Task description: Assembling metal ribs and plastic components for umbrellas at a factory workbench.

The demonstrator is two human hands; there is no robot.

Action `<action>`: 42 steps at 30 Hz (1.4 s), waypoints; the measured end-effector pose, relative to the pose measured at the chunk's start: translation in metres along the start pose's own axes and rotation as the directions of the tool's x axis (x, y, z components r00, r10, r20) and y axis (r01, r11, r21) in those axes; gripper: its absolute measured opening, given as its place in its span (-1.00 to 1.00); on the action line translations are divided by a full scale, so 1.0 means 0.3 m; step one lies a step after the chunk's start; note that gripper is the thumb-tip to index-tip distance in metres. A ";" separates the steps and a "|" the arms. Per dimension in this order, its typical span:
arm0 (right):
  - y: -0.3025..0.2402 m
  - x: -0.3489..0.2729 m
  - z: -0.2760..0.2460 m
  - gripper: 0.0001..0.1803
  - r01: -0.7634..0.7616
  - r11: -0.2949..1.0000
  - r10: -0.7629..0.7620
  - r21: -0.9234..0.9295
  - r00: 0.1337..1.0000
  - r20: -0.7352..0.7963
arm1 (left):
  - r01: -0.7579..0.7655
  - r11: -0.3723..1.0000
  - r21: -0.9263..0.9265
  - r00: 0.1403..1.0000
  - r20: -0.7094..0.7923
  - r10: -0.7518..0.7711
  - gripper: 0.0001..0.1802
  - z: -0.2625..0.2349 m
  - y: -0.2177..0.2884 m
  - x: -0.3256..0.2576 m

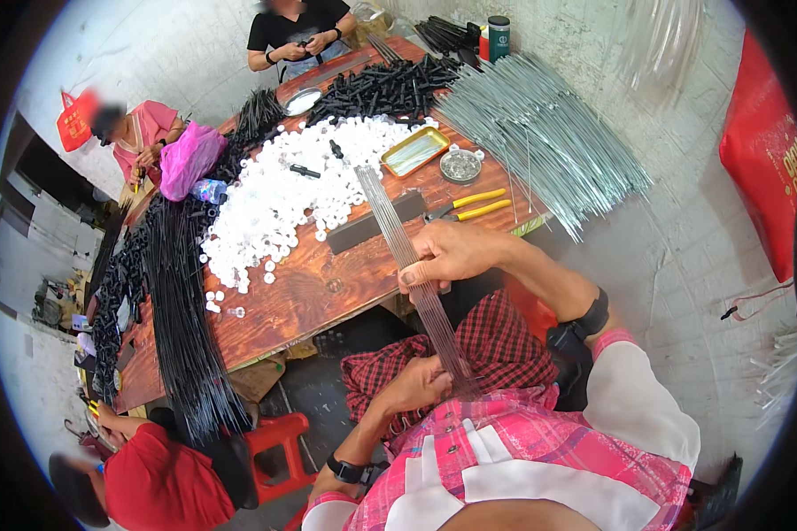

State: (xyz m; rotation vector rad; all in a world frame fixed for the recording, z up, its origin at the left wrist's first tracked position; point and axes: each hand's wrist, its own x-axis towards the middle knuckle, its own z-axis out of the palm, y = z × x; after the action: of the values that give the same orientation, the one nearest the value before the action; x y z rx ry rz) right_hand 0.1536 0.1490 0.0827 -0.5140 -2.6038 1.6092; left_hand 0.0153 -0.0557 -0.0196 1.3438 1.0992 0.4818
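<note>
Pink shirt (pixel 584 451) nearest, rods (pixel 385 208) cross under right thumb (pixel 419 271) and meet left fingertips (pixel 441 379).

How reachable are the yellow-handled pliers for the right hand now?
Probably yes: the yellow-handled pliers lie uncovered on the table, just beyond the right hand. That hand grips thin metal rods, though, so it would likely need to let go first.

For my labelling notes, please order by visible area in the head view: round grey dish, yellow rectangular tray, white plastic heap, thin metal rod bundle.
1. White plastic heap
2. Thin metal rod bundle, enlarged by its nearness to the camera
3. Yellow rectangular tray
4. Round grey dish
</note>
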 end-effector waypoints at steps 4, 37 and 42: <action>0.030 0.006 0.013 -0.53 0.038 0.993 -0.026 0.115 0.994 -0.107 | -0.056 0.972 -0.227 0.993 0.085 0.077 -0.68 0.005 -0.020 0.004; 0.167 0.012 0.446 -0.45 0.203 0.617 0.192 0.760 0.898 -0.396 | -0.109 0.993 0.050 0.959 -0.258 0.118 -0.74 0.127 -0.245 0.109; 0.158 0.010 0.451 -0.46 0.224 0.623 0.220 0.749 0.869 -0.443 | -0.221 0.974 0.038 0.952 -0.210 0.224 -0.73 0.113 -0.291 0.127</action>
State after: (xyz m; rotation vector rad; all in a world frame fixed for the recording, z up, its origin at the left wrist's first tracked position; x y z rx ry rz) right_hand 0.1356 0.0525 -0.0218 -0.7065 -1.3111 2.0389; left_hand 0.0349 -0.0622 -0.1185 1.4619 1.1301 0.8010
